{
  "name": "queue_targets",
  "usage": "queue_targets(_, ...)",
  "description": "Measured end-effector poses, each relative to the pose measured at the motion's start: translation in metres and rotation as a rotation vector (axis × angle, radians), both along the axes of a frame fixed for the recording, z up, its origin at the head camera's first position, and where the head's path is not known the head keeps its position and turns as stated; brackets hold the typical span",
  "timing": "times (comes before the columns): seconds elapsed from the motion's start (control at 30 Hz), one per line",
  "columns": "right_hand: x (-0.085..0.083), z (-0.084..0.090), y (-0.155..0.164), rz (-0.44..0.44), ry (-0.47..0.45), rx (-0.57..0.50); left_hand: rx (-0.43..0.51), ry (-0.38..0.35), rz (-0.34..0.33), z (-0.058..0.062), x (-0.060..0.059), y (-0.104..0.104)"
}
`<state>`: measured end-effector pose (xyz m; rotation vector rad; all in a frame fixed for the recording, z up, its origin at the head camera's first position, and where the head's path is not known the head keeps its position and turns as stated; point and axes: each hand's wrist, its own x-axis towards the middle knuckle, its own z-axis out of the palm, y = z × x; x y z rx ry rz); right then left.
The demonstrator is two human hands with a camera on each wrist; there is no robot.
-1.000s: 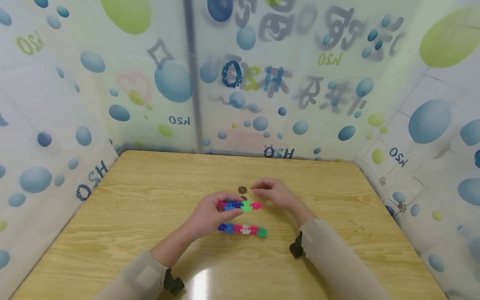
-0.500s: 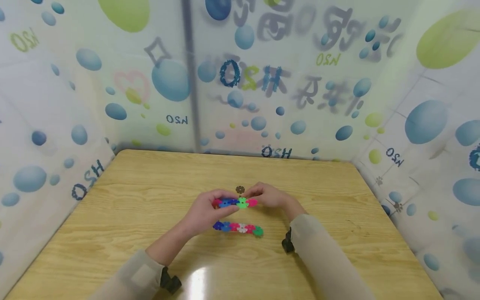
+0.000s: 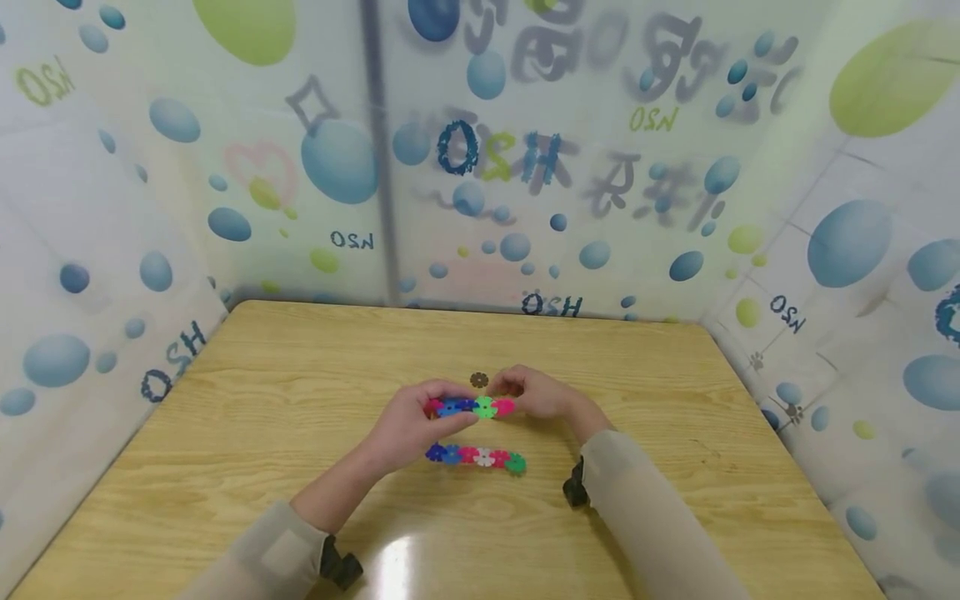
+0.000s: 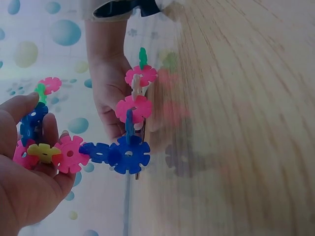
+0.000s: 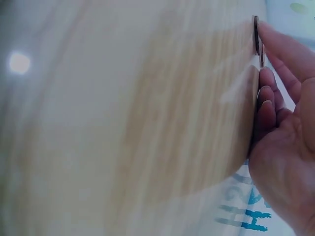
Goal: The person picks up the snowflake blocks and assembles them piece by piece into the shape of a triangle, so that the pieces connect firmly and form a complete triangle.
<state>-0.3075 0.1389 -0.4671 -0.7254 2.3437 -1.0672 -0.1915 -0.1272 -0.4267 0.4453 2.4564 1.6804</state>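
Observation:
A U-shaped chain of interlocking flower-shaped plastic discs [image 4: 71, 153], in pink, yellow, blue, green and white, is held above the table. My left hand [image 3: 411, 421] grips its far arm, the thumb below and fingers above in the head view. The chain's near arm [image 3: 483, 457] runs free towards me. Beyond the far arm, my right hand [image 3: 536, 392] reaches to the tabletop with fingers bent. Its fingertips are at a thin brown disc [image 5: 262, 56], seen edge-on in the right wrist view and hidden in the head view. Another brown disc [image 3: 479, 379] lies just left of those fingers.
The wood-grain table [image 3: 637, 358] reflects light near its front edge. Curtains [image 3: 480, 242] printed with bubbles and letters close off the back and both sides. A dark wrist camera [image 3: 341, 565] sits at each cuff.
My right hand has moved left and down to the brown disc nearer the chain, which is now out of sight in the head view. My left hand and the chain have barely shifted.

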Motion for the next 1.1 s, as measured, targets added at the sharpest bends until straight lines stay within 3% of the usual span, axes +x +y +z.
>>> queue_targets(0.17,0.001,-0.001,0.0,-0.018,0.021,0.053,0.009,-0.006,-0.004,0.0,0.0,0.0)
queue_targets(0.33,0.003,-0.003,0.002,-0.026,0.027,0.031,0.01,-0.002,-0.014,0.0,0.001,0.0)
queue_targets(0.63,0.027,0.003,0.017,-0.087,0.085,-0.039,-0.002,0.026,-0.021,0.001,0.001,0.004)
queue_targets(0.73,0.042,0.007,0.028,-0.136,0.086,-0.11,-0.003,0.026,-0.024,0.001,0.001,0.005)
queue_targets(0.9,0.068,0.013,0.044,-0.219,0.012,-0.315,0.001,0.014,-0.03,0.0,0.001,0.007)
queue_targets(1.1,0.088,0.022,0.053,-0.242,-0.074,-0.487,0.002,0.01,-0.028,-0.002,0.002,0.008)
